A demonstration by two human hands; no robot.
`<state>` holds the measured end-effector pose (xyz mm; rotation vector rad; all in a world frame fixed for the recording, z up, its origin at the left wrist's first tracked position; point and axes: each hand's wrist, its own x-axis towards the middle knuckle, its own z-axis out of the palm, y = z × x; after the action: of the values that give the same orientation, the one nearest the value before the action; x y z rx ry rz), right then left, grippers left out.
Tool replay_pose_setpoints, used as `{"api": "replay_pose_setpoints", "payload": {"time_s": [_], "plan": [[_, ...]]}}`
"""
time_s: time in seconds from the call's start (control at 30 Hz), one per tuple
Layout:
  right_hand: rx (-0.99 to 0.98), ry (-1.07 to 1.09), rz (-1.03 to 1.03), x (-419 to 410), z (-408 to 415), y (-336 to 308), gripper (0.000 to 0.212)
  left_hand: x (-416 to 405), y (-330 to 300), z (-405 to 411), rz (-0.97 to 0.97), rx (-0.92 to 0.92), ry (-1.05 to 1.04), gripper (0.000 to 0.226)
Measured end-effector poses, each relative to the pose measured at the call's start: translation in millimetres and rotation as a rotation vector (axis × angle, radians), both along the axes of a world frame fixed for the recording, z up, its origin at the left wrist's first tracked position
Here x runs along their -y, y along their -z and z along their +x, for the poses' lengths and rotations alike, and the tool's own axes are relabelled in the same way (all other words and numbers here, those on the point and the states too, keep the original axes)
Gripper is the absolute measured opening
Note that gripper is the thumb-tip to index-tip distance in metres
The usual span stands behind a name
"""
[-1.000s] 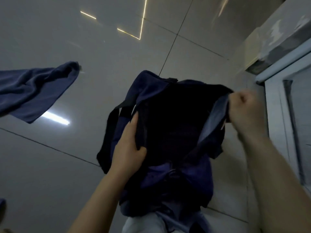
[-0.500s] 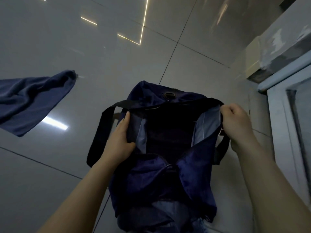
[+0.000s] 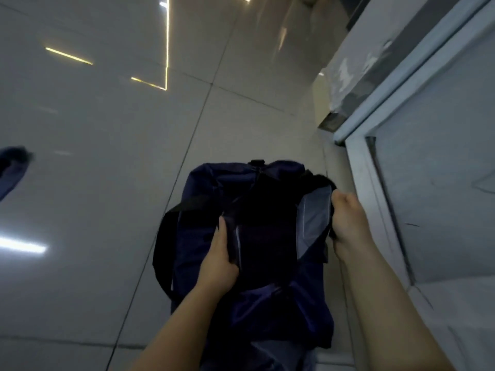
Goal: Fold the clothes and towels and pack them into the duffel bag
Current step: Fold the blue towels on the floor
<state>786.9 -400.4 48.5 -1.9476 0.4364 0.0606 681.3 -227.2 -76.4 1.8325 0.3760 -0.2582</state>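
Duffel bag: interior too dark to show contents; near end cut off by the bottom edge. Blue cloth: only a blurred corner showed at the left edge. Left hand: fingertips hidden inside the bag opening. Both forearms ran off the bottom edge.

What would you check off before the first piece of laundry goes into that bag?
1. Duffel bag mouth spread open: ok.
2. Left hand grips the near-left edge of the opening: ok.
3. Right hand grips the right edge: ok.
4. Inside of the bag free of contents: cannot tell, too dark.
5. Blue towel folded: cannot tell, only a blurred corner shows at the left edge.
6. A hand free to fetch the towel: not ok, both hold the bag.
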Motion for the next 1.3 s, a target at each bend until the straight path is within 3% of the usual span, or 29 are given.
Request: {"api": "replay_pose_setpoints", "payload": {"time_s": [0.1, 0.2, 0.3, 0.43, 0.53, 0.6, 0.67, 0.77, 0.9, 1.0, 1.07, 1.17, 1.3], "plan": [[-0.18, 0.095, 0.091, 25.3, 1.7, 12.1, 0.028, 11.8, -2.1, 9.2, 0.019, 0.006, 0.059, 0.094], [-0.238, 0.11, 0.064, 43.2, -4.9, 26.2, 0.031, 13.8, -4.9, 16.2, 0.035, -0.036, 0.103, 0.093], [-0.163, 0.111, 0.034, 44.9, -15.3, 27.0, 0.028, 10.3, -15.9, 12.6, 0.046, -0.016, 0.094, 0.086], [0.076, 0.039, -0.162, 34.8, -41.6, -0.8, 0.024, -4.0, -46.6, -3.0, 0.226, 0.075, 0.013, 0.065], [0.37, -0.103, -0.423, 24.1, -71.9, -28.9, 0.025, -26.7, -81.4, -19.6, 0.448, 0.058, 0.12, 0.042], [0.489, -0.217, -0.48, 7.9, -90.1, -47.3, 0.015, -52.1, -111.8, -28.4, 0.654, 0.036, 0.302, 0.033], [0.406, -0.36, -0.378, -17.1, -109.2, -65.1, 0.006, -79.4, -152.3, -38.8, 0.879, 0.036, 0.522, 0.026], [0.198, -0.641, -0.214, -67.7, -140.3, -96.9, 0.006, -117.3, -218.0, -67.5, 1.082, 0.043, 0.649, 0.019], [0.165, -1.085, -0.359, -138.7, -177.9, -149.1, 0.014, -162.5, -278.4, -133.5, 1.307, -0.034, 0.775, 0.018], [0.221, -1.284, -0.547, -181.1, -202.6, -187.6, 0.02, -195.9, -299.0, -186.9, 1.385, -0.101, 0.708, 0.018], [0.218, -1.466, -0.735, -204.5, -218.2, -208.7, 0.025, -215.6, -306.2, -220.4, 1.338, -0.133, 0.608, 0.015], [0.18, -1.679, -0.972, -239.4, -244.6, -229.9, 0.03, -241.1, -309.7, -258.1, 1.28, -0.324, 0.55, 0.014], [0.42, -1.808, -1.192, -295.0, -284.3, -225.4, 0.036, -280.7, -306.9, -285.7, 1.338, -0.345, 0.371, 0.01]]}}
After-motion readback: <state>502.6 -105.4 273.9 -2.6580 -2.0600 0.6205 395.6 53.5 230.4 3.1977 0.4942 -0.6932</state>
